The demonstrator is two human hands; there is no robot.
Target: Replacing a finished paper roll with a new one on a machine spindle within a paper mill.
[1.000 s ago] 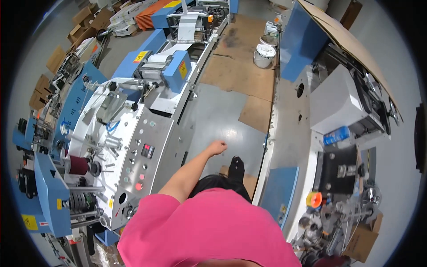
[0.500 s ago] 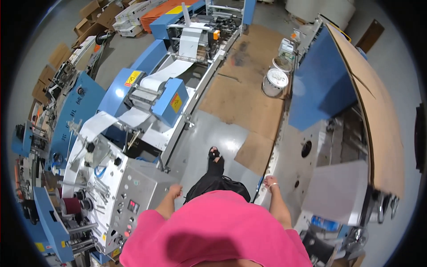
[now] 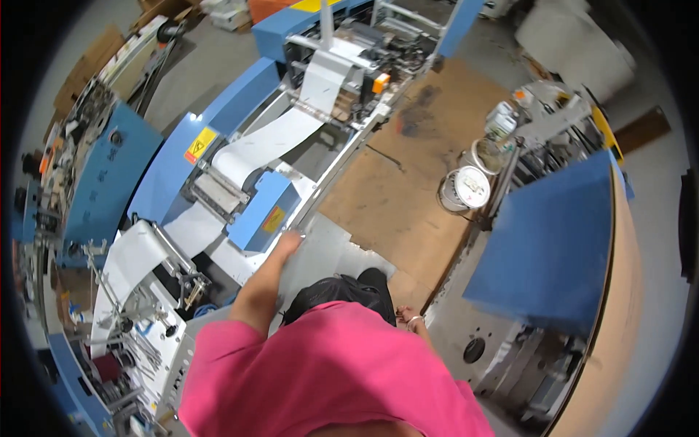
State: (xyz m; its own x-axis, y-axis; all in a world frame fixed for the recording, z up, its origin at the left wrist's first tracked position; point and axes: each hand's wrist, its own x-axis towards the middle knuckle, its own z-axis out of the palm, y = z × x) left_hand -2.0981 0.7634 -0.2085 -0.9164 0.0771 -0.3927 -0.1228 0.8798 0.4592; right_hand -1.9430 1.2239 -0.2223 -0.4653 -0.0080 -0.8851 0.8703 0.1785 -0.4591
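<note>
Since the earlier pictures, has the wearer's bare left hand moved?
Yes, forward along the machine: the bare left hand was well short of the blue, boxy roller cover; now it is beside that cover's near end, contact unclear.

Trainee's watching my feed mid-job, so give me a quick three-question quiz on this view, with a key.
1. True or false: a bracelet circles the wrist of the right hand.
2. Which is nearer the left hand: A, the blue housing beside the rollers; or B, the dark red roll?
3. Fill in: the white bucket stands on brown ____.

Key: 1, true. 2, A. 3, cardboard.
</note>
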